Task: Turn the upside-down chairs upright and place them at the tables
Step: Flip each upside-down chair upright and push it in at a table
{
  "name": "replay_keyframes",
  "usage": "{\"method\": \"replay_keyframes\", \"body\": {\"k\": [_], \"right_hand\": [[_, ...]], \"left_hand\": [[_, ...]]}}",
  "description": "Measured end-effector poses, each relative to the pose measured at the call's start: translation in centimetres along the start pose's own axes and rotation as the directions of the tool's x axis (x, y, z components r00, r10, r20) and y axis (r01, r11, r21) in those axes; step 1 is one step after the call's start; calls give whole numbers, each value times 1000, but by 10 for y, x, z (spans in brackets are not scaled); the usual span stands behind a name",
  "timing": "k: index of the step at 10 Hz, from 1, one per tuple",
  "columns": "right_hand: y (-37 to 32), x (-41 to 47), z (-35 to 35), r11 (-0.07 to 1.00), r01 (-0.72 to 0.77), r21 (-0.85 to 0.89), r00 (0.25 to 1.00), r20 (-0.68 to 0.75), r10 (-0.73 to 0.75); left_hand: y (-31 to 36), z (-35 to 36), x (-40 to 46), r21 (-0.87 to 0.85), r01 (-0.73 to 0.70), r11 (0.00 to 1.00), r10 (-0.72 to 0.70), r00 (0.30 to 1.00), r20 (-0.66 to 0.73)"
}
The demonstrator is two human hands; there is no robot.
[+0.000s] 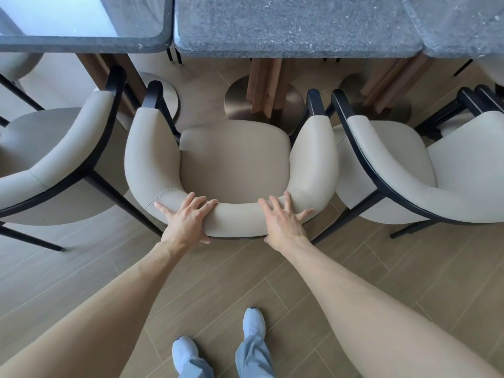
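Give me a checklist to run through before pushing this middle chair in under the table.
1. Beige padded chair with black frame upright, seat up: ok.
2. Left hand flat on the curved backrest: ok.
3. Right hand flat on the backrest: ok.
4. Chair faces the grey speckled stone table: ok.
5. Round bronze pedestal base lies just ahead of the seat; leg clearance: cannot tell.
6. Side gaps: left neighbouring chair apart, ok; right neighbouring chair very close, cannot tell.
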State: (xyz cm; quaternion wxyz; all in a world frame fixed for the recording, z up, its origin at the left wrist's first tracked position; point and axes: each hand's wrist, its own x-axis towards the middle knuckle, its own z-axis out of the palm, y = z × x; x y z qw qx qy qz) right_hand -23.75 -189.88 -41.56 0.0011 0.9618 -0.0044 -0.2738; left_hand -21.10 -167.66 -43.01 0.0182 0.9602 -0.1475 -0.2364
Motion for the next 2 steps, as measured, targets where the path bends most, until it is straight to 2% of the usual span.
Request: {"method": "replay_keyframes", "body": {"k": [1,2], "right_hand": [[9,-3,0,988,31,148,999,34,-37],[12,-15,-22,904,45,425,999,-19,-41]], "left_hand": [[-3,-5,-2,-82,-17,997,19,1000,16],[16,-31,-14,-432,-59,900,18,995,-100]]}}
